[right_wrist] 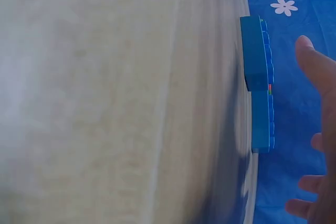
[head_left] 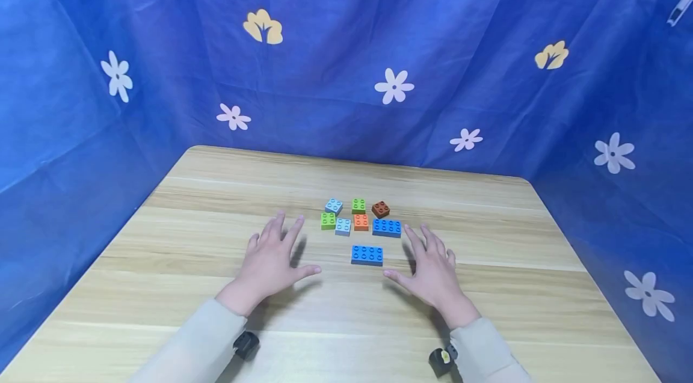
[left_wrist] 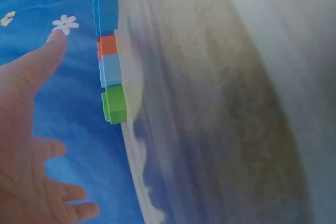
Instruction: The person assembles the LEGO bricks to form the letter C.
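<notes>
My left hand (head_left: pixel 269 263) hovers with spread fingers left of the bricks, holding nothing. On the other side my right hand (head_left: pixel 433 272) is likewise spread, its fingertips close to a blue eight-stud brick (head_left: pixel 387 228). Between the two thumbs lies another blue eight-stud brick (head_left: pixel 367 255). Behind it sit small four-stud bricks: an orange brick (head_left: pixel 361 222), a brown brick (head_left: pixel 381 209), two green bricks, one at the back (head_left: pixel 358 206) and one at left (left_wrist: pixel 116 104), and two light blue bricks, one nearer (head_left: pixel 343 226) and one farther (head_left: pixel 334 205).
The bricks lie loose on a wood-grain table (head_left: pixel 189 214). A blue cloth (head_left: pixel 325 70) with printed flowers hangs behind and along both sides of the table. Dark devices are strapped at the left wrist (head_left: pixel 246 344) and the right wrist (head_left: pixel 441 361).
</notes>
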### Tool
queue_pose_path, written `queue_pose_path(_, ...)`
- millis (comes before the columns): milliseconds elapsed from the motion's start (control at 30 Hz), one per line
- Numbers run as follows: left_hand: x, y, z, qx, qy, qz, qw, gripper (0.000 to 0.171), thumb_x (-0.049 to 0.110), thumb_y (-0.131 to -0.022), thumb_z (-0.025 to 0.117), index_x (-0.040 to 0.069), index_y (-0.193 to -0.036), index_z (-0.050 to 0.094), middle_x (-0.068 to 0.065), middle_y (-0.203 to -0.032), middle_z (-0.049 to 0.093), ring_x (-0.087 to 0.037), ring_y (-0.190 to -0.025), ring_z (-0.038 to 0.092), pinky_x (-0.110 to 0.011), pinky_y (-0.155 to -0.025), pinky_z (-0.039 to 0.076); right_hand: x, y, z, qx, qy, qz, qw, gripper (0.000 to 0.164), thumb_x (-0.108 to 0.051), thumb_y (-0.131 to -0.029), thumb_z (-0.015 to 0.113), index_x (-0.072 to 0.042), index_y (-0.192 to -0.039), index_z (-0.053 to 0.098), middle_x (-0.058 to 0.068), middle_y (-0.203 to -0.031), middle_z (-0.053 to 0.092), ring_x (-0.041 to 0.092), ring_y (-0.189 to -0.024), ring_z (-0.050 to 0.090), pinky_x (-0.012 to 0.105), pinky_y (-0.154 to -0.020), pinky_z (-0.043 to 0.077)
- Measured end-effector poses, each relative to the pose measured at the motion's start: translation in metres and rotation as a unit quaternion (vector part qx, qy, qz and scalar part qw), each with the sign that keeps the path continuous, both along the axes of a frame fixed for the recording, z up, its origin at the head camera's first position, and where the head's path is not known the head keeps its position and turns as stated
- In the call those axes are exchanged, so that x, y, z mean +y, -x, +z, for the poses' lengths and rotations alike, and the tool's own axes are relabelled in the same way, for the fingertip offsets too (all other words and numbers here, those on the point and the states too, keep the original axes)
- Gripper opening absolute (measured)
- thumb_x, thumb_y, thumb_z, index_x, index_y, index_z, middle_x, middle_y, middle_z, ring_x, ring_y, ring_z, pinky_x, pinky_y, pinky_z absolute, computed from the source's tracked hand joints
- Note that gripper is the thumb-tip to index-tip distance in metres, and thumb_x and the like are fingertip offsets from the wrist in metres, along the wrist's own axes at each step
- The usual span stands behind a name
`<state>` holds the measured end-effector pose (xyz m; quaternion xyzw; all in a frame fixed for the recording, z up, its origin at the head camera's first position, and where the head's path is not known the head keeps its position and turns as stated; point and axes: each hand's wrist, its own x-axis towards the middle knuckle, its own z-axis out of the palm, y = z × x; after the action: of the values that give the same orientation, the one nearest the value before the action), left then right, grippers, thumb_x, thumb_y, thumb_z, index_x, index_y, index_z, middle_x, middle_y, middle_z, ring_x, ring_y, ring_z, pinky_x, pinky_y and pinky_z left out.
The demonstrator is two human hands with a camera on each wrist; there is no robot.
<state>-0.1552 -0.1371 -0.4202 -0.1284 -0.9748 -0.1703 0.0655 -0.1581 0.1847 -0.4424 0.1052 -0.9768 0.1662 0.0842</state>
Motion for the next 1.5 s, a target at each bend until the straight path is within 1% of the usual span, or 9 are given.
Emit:
queue_pose_path(200, 0.006, 0.003, -0.002, 0.010, -0.039, -0.020, 0.9990, 0.101, 0.060, -0.069, 0.075, 0.006, -0.146, 0.036, -0.029, -0.145, 0.032, -0.049, -0.128, 0.034, -0.064, -0.102, 0.027, 0.001, 0.003, -0.001, 0.002, 0.032, 0.011, 0.999, 0.101, -0.068, -0.070, 0.068, -0.022, -0.150, 0.028, 0.021, -0.149, 0.028, 0.044, -0.132, 0.029, 0.064, -0.100, 0.026)
queue_pose_path(467, 0.017, 0.005, -0.004, 0.006, -0.098, -0.063, 0.9932, 0.095, 0.049, -0.068, 0.081, 0.000, -0.140, 0.042, -0.025, -0.135, 0.047, -0.044, -0.122, 0.045, -0.060, -0.101, 0.032, 0.001, 0.005, -0.005, -0.020, 0.091, 0.032, 0.995, 0.096, -0.059, -0.070, 0.075, -0.015, -0.146, 0.036, 0.018, -0.145, 0.035, 0.040, -0.129, 0.036, 0.061, -0.103, 0.028)
queue_pose_path(633, 0.023, 0.008, -0.008, -0.020, -0.143, -0.078, 0.9864, 0.088, 0.040, -0.067, 0.084, -0.002, -0.135, 0.047, -0.021, -0.132, 0.052, -0.039, -0.120, 0.048, -0.054, -0.102, 0.035, -0.001, 0.006, -0.006, -0.038, 0.131, 0.048, 0.989, 0.091, -0.051, -0.070, 0.079, -0.014, -0.143, 0.040, 0.014, -0.142, 0.041, 0.038, -0.127, 0.039, 0.060, -0.102, 0.032)
queue_pose_path(800, 0.031, 0.011, -0.012, -0.066, -0.197, -0.075, 0.9753, 0.081, 0.030, -0.066, 0.086, 0.001, -0.133, 0.051, -0.016, -0.128, 0.057, -0.033, -0.117, 0.052, -0.048, -0.101, 0.039, -0.003, 0.009, -0.011, -0.058, 0.174, 0.063, 0.981, 0.088, -0.045, -0.069, 0.082, -0.014, -0.141, 0.043, 0.011, -0.134, 0.049, 0.032, -0.119, 0.049, 0.056, -0.100, 0.037)
queue_pose_path(900, 0.036, 0.012, -0.014, -0.087, -0.220, -0.069, 0.9691, 0.076, 0.025, -0.067, 0.086, 0.001, -0.131, 0.053, -0.014, -0.125, 0.060, -0.031, -0.115, 0.055, -0.046, -0.101, 0.040, -0.005, 0.010, -0.014, -0.062, 0.194, 0.074, 0.976, 0.086, -0.042, -0.069, 0.083, -0.011, -0.139, 0.045, 0.009, -0.129, 0.053, 0.029, -0.117, 0.051, 0.052, -0.101, 0.037)
queue_pose_path(1033, 0.042, 0.016, -0.017, -0.095, -0.235, -0.070, 0.9648, 0.070, 0.021, -0.067, 0.086, 0.002, -0.127, 0.056, -0.011, -0.120, 0.062, -0.029, -0.111, 0.057, -0.045, -0.099, 0.041, -0.007, 0.013, -0.017, -0.063, 0.212, 0.084, 0.972, 0.083, -0.038, -0.067, 0.085, -0.009, -0.136, 0.049, 0.007, -0.126, 0.056, 0.026, -0.114, 0.053, 0.047, -0.102, 0.038)
queue_pose_path(1200, 0.049, 0.022, -0.018, -0.110, -0.257, -0.076, 0.9570, 0.065, 0.017, -0.067, 0.086, 0.003, -0.125, 0.059, -0.009, -0.117, 0.064, -0.027, -0.109, 0.058, -0.044, -0.099, 0.042, -0.011, 0.017, -0.019, -0.068, 0.223, 0.091, 0.968, 0.078, -0.034, -0.067, 0.086, -0.011, -0.133, 0.052, 0.005, -0.121, 0.058, 0.021, -0.109, 0.056, 0.042, -0.099, 0.042)
queue_pose_path(1400, 0.058, 0.028, -0.020, -0.121, -0.262, -0.088, 0.9535, 0.064, 0.015, -0.066, 0.086, 0.003, -0.123, 0.060, -0.009, -0.117, 0.064, -0.026, -0.108, 0.059, -0.042, -0.098, 0.043, -0.015, 0.021, -0.019, -0.068, 0.237, 0.106, 0.963, 0.069, -0.029, -0.068, 0.085, -0.009, -0.128, 0.055, 0.003, -0.118, 0.060, 0.020, -0.104, 0.059, 0.039, -0.096, 0.045)
queue_pose_path(1500, 0.063, 0.030, -0.020, -0.126, -0.259, -0.096, 0.9528, 0.062, 0.015, -0.066, 0.086, 0.003, -0.122, 0.060, -0.010, -0.117, 0.064, -0.026, -0.108, 0.059, -0.042, -0.098, 0.043, -0.017, 0.023, -0.020, -0.069, 0.234, 0.105, 0.964, 0.065, -0.026, -0.069, 0.085, -0.011, -0.126, 0.058, 0.000, -0.116, 0.062, 0.017, -0.101, 0.059, 0.037, -0.095, 0.046)
